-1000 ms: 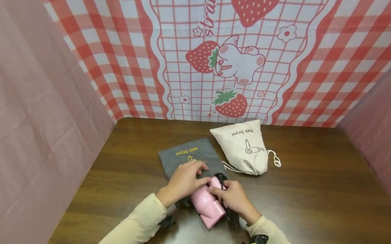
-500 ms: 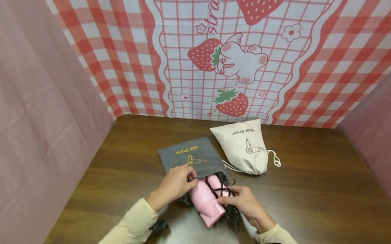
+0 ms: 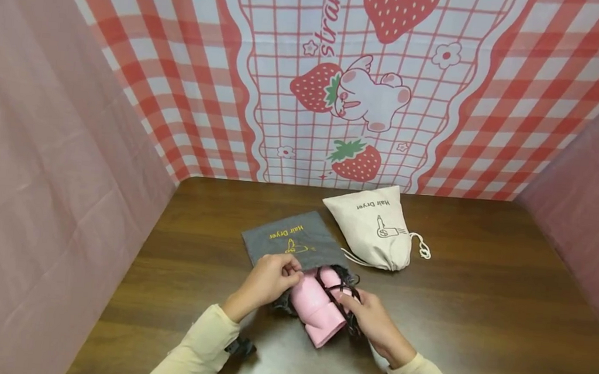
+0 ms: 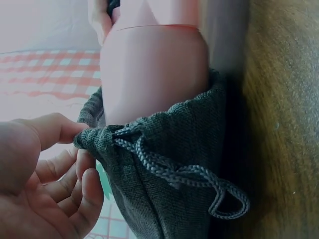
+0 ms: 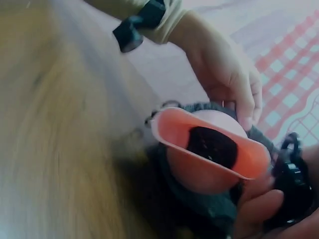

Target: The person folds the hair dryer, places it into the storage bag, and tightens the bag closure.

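Note:
A pink hair dryer (image 3: 316,306) lies partly inside the mouth of a grey drawstring bag (image 3: 274,241), with its nozzle (image 5: 254,154) sticking out toward me. My left hand (image 3: 265,281) pinches the bag's rim between thumb and fingers; the left wrist view shows the gathered hem (image 4: 99,139) in that pinch and a loose drawstring (image 4: 174,172) below. At the dryer's right side, my right hand (image 3: 380,325) holds the bundled black power cord (image 5: 294,189) against the pink handle (image 3: 330,277). The far part of the dryer is hidden within the bag.
Behind and to the right lies a cream drawstring bag (image 3: 380,240) printed with a hair dryer, its white string (image 3: 421,246) trailing. The brown wooden table (image 3: 481,295) meets a strawberry-patterned cloth (image 3: 355,156) at the back. Pink cloth walls flank both sides.
My left hand has drawn back left from the bag's print to its rim. My right hand has shifted slightly right along the handle and cord. Dryer and bag hardly moved.

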### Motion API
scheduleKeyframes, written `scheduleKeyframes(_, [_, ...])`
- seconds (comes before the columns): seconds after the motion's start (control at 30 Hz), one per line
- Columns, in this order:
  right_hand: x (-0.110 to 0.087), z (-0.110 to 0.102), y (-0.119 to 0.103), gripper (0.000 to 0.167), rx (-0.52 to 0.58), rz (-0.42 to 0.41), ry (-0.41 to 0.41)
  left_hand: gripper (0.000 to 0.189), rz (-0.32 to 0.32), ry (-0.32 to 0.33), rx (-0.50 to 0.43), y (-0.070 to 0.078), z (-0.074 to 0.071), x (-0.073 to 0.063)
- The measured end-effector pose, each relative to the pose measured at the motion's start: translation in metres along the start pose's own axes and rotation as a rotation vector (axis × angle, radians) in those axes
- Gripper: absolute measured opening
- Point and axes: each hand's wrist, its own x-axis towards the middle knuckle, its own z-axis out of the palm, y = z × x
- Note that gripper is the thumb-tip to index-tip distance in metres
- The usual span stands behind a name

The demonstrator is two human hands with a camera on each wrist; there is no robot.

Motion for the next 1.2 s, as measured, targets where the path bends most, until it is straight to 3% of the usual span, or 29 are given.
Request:
scheduleKeyframes(0.13, [-0.001, 0.003, -0.003, 0.025, 0.124, 0.06, 0.059, 0.005, -0.022, -0.008, -0.043, 0.003, -0.003, 0.0])
scheduleKeyframes(0.23, [0.0, 0.005, -0.005, 0.026, 0.171, 0.045, 0.094, 0.003, -0.023, -0.019, -0.083, 0.008, -0.005, 0.0])
scheduleKeyframes(0.4, [0.004, 0.011, -0.01, 0.028, 0.197, -0.003, 0.161, 0.005, 0.02, -0.037, -0.124, 0.016, -0.007, 0.003])
scheduleKeyframes(0.63, [0.013, 0.015, -0.012, 0.022, 0.162, -0.046, 0.216, 0.006, 0.064, -0.108, -0.097, 0.024, -0.007, 0.004])
scheduleKeyframes(0.97, [0.017, 0.022, -0.014, 0.017, 0.139, -0.076, 0.222, 0.011, 0.078, 0.047, 0.131, 0.031, 0.002, 0.018])
scheduleKeyframes(1.07, [0.022, 0.028, -0.014, 0.018, 0.118, -0.099, 0.214, 0.007, 0.082, 0.06, 0.128, 0.032, 0.004, 0.02])
scheduleKeyframes(1.2, [0.031, 0.036, -0.015, 0.018, 0.052, -0.149, 0.226, 0.007, 0.085, 0.041, 0.046, 0.031, 0.004, 0.018])
